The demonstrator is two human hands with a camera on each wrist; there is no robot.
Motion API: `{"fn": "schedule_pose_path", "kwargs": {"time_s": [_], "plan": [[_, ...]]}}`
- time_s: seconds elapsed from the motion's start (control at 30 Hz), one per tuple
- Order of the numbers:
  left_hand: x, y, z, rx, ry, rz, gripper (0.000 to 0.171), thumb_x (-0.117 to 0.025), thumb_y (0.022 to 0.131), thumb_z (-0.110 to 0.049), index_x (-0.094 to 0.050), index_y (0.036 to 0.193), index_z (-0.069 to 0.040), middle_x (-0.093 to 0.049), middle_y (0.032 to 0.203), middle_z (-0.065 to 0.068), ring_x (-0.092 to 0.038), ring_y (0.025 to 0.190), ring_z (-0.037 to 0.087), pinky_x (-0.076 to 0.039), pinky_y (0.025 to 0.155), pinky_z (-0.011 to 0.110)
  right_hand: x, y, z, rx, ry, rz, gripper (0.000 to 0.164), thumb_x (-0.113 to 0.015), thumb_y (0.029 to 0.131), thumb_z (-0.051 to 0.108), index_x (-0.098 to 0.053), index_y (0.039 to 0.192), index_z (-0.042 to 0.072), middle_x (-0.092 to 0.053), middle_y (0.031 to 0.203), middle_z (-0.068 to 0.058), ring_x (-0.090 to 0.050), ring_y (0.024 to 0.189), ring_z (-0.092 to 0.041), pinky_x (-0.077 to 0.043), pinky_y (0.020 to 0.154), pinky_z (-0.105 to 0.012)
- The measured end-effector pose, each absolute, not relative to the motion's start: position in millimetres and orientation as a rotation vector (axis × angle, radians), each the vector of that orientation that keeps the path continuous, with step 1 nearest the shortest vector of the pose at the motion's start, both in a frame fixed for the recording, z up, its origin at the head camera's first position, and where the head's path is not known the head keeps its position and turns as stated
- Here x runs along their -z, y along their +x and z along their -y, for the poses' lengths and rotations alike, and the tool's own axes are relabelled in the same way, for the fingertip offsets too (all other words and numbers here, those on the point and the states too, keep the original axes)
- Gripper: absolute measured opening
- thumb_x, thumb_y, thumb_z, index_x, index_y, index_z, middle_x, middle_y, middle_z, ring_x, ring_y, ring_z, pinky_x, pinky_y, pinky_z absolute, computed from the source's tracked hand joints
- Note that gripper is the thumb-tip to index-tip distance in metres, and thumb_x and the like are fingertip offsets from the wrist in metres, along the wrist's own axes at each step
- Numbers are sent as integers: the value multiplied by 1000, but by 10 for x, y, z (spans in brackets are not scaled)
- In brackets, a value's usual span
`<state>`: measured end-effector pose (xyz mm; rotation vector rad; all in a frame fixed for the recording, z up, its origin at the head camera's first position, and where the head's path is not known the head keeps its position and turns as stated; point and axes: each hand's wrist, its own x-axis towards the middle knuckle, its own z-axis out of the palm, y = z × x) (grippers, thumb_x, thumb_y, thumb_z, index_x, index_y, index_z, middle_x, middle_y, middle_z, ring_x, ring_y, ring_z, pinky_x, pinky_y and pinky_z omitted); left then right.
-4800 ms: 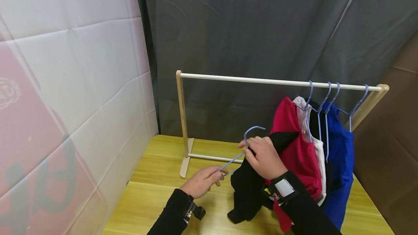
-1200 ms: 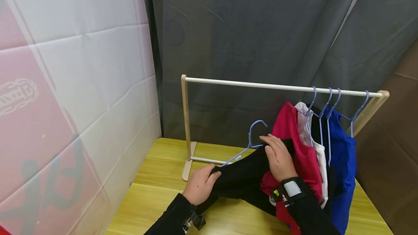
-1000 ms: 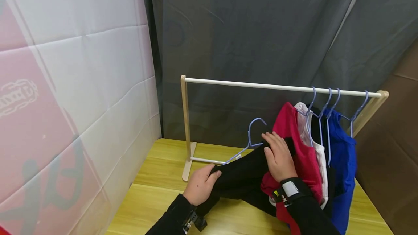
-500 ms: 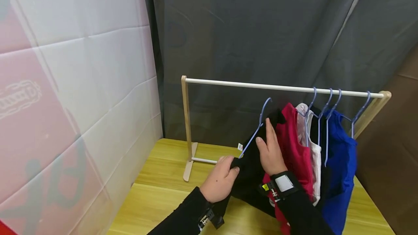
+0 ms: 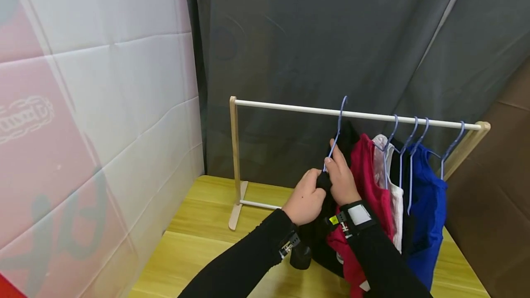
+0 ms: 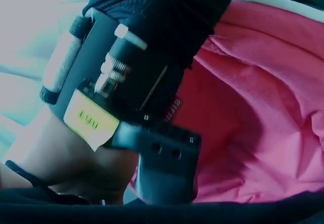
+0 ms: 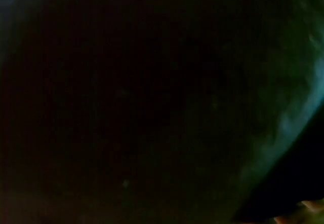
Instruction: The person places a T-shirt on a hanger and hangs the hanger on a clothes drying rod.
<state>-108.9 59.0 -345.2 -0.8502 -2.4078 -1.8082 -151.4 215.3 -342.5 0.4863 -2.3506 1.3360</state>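
A black garment (image 5: 348,139) hangs on a blue wire clothes hanger (image 5: 339,125). My left hand (image 5: 305,200) grips the garment at the hanger's near end. Close on its right, my right hand (image 5: 342,180) pinches the hanger's sloping arm between thumb and fingers. The hook stands at the height of the white rail (image 5: 290,107); I cannot tell whether it is over it. In the left wrist view my right wrist (image 6: 55,148), with its strapped camera, is beside a red garment (image 6: 253,92). Dark blur fills most of the right wrist view, with fingertips (image 7: 314,206) at the lower right corner.
On the rail's right part hang a red top (image 5: 368,183), a white top (image 5: 397,215), another black garment and a blue top (image 5: 428,206). The wooden rack (image 5: 235,151) stands on a yellow wood-grain table (image 5: 182,252). A dark curtain (image 5: 290,36) hangs behind.
The hanger with the black garment has risen from low in front of the rack to rail height and turned steeper. Both hands moved up and closer together; the left also went right.
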Motion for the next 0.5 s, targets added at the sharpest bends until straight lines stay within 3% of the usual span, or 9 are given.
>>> {"fn": "schedule_pose_path", "kwargs": {"time_s": [0.17, 0.3, 0.5], "plan": [[3550, -1164, -677, 1831, -800, 2450, 23, -41, 100, -7, -49, 121, -4, -47, 112, 0, -47, 98, 15, -40, 87, 29, 3542, -1589, -2197, -1364, 378, 2415, 52, -34, 110, 28, -29, 160, 13, -36, 158, -15, -37, 133, -30, -24, 114, -52], [3803, -1129, -546, 1833, -761, 2502, 20, -46, 100, -9, -48, 118, -4, -47, 111, 1, -48, 98, 16, -40, 86, 31, 3774, -1542, -2121, -1364, 371, 2531, 53, -34, 111, 35, -31, 160, 14, -37, 159, -12, -35, 142, -28, -23, 117, -50], [4036, -1028, -203, 1910, -843, 2515, 34, -50, 106, -26, -43, 135, -11, -51, 132, 4, -53, 119, 16, -44, 99, 35, 3944, -1419, -2048, -1250, 417, 2579, 54, -34, 111, 38, -27, 161, 19, -30, 163, -9, -28, 148, -31, -22, 117, -56]]}}
